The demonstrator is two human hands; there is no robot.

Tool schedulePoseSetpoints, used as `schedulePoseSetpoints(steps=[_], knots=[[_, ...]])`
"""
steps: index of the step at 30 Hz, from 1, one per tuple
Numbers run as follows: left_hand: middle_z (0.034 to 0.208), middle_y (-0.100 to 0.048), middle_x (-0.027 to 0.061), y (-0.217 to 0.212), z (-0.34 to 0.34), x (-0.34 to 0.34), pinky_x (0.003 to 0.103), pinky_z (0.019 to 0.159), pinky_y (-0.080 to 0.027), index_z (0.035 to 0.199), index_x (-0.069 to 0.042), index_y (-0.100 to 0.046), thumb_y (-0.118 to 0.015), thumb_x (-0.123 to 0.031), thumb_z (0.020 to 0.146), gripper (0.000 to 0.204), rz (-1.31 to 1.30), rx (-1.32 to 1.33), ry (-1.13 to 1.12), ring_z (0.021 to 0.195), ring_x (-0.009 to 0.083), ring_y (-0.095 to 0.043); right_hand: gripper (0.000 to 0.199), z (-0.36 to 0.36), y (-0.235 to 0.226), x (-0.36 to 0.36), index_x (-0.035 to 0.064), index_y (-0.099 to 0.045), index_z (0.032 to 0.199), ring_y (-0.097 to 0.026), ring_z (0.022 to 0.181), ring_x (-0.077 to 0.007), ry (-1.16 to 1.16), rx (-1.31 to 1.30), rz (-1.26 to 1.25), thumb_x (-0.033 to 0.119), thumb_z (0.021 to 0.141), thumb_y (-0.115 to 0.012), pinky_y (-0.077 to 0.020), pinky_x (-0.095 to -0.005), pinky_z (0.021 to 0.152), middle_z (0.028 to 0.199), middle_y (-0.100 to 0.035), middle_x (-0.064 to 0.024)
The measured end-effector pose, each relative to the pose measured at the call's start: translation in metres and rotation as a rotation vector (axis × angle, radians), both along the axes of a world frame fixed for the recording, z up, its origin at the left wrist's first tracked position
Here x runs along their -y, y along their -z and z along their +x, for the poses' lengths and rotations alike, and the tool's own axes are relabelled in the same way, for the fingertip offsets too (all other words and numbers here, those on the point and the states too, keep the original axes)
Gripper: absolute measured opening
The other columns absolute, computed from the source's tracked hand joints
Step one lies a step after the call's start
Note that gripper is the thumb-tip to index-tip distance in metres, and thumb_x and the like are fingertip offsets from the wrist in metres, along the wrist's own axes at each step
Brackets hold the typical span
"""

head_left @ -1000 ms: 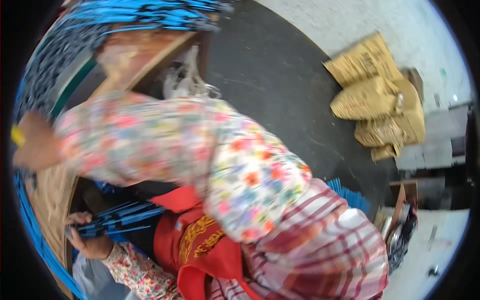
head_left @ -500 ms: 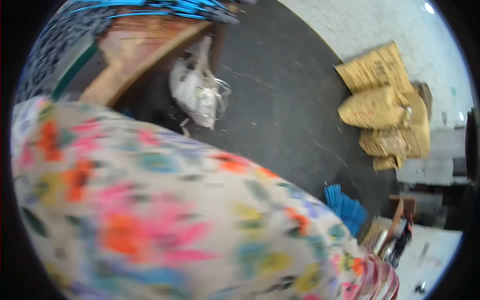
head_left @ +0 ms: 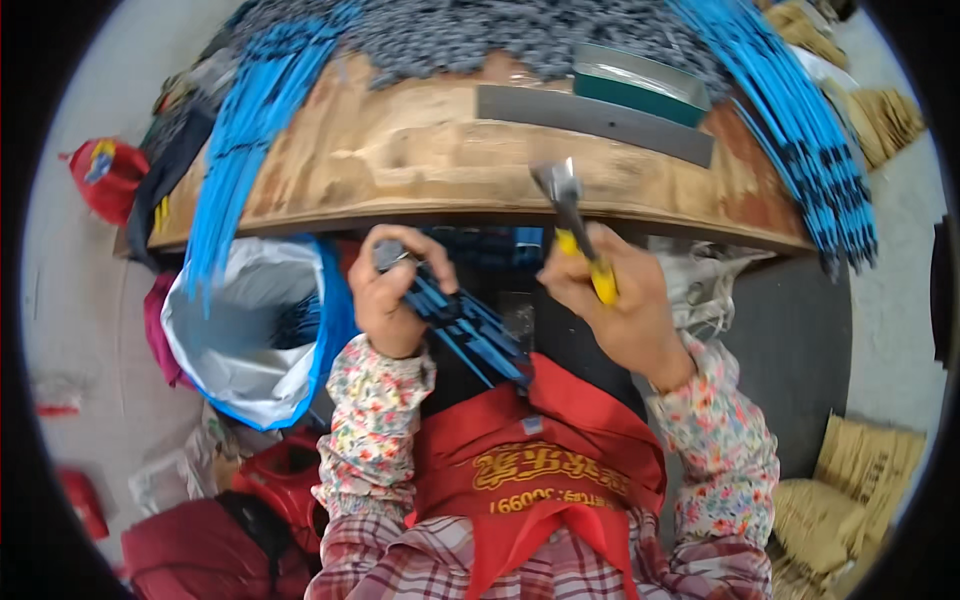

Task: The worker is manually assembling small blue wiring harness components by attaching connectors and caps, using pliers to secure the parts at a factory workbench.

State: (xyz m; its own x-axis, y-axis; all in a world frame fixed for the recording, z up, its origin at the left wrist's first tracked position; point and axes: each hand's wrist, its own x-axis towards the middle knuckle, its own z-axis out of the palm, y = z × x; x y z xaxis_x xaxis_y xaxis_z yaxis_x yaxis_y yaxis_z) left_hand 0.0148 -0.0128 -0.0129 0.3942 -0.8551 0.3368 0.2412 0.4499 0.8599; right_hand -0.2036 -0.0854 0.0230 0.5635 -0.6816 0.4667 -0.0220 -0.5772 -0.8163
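Note:
My right hand (head_left: 628, 312) is closed around the yellow-and-black handle of a small hammer (head_left: 568, 208), its blurred metal head raised at the table's front edge. In my left hand (head_left: 385, 310) is a bundle of thin blue strips (head_left: 475, 335) with black parts. The strips slant down toward my lap, over a red apron (head_left: 540, 440). A round dark grey end (head_left: 390, 254) shows at the top of the left grip; whether it belongs to the strips I cannot tell.
A wooden table (head_left: 420, 160) bears a heap of grey pieces (head_left: 450, 40), a flat metal bar (head_left: 590, 125), a green box (head_left: 640, 88), and blue strip bundles (head_left: 245, 140) hanging over its edge. A lined blue bag (head_left: 340, 330) stands left, brown sacks (head_left: 820, 525) lower right.
The view has swung round from a floral sleeve filling the picture, with floor and sacks beyond, to the table and both hands. The hammer and the held strips now show.

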Motion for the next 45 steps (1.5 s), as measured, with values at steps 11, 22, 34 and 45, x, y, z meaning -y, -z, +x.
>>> schedulePoseSetpoints(steps=[11,22,34,45], knots=[[0.084,-0.063,0.0202,-0.019,-0.017,-0.02,0.029,0.062,-0.049,0.097,0.004,-0.05,-0.057,-0.03,0.078,0.04,0.132,0.121,-0.05,0.069,0.0201,-0.06,0.047,0.009,0.001,-0.026,-0.0019,-0.057,0.109,-0.043,0.115,-0.0372,0.214,-0.545,-0.556,-0.008,0.062,-0.058,-0.0388,-0.0424,0.092,0.123,-0.044,-0.0205],[0.088,-0.065,0.0174,-0.022,-0.021,-0.023,0.03,0.065,-0.05,0.099,0.005,-0.052,-0.055,-0.027,0.08,0.038,0.138,0.2,-0.044,0.07,0.0184,-0.061,0.035,0.009,-0.003,-0.03,-0.0011,-0.058,0.109,-0.043,0.117,-0.0357,0.259,-0.699,-0.708,0.014,0.078,-0.055,-0.0323,-0.0481,0.095,0.126,-0.045,-0.0226],[0.087,-0.064,0.0158,-0.023,-0.024,-0.024,0.028,0.063,-0.05,0.098,0.005,-0.052,-0.055,-0.026,0.08,0.036,0.178,0.19,-0.024,0.067,0.0159,-0.06,0.032,0.009,-0.017,-0.025,0.0007,-0.061,0.105,-0.045,0.114,-0.0346,0.256,-0.739,-0.766,0.016,0.076,-0.056,-0.0335,-0.0479,0.095,0.119,-0.049,-0.0212],[0.085,-0.064,0.0163,-0.019,-0.022,-0.021,0.029,0.063,-0.05,0.098,0.004,-0.051,-0.056,-0.026,0.08,0.035,0.143,0.168,-0.007,0.067,0.0171,-0.061,0.019,0.004,-0.021,-0.03,0.0033,-0.063,0.088,-0.047,0.084,-0.0272,0.23,-0.716,-0.681,0.014,0.074,-0.058,-0.0396,-0.0402,0.075,0.083,-0.046,-0.0118]])
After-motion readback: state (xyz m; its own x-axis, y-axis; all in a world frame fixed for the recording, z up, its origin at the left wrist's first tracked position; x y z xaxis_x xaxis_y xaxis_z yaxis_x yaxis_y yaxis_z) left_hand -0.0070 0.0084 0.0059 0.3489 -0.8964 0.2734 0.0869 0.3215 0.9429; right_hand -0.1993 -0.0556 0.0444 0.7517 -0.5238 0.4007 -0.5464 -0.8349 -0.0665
